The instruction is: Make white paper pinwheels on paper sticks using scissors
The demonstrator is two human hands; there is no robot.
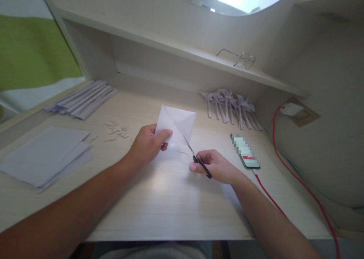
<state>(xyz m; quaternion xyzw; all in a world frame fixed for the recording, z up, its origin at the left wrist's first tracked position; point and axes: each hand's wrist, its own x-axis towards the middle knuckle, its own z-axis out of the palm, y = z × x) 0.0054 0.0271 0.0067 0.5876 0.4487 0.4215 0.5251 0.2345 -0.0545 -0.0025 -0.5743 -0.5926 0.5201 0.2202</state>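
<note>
So your left hand (pixel 153 141) has its fingers clamped on a white paper square (pixel 178 124), thumb flat on the front, and you're holding it tilted up above the desk (pixel 159 209), roughly mid-view. There's a diagonal crease running down it toward the lower right corner. Your right hand (pixel 217 166) has its fingers wrapped on the black handles of the scissors (pixel 202 167), blades right at that corner (can't tell if they're actually biting into the paper). Off to your left there's a stack of white paper sheets (pixel 54 156), with a scatter of little pale sticks (pixel 115 132) near it and a pile of long paper strips (pixel 85 96) farther back. Back right, a bunch of white paper pinwheels (pixel 227 103) lie bundled together, and nearer you a phone (pixel 246 151) sits plugged into a red cable (pixel 270 194).
</note>
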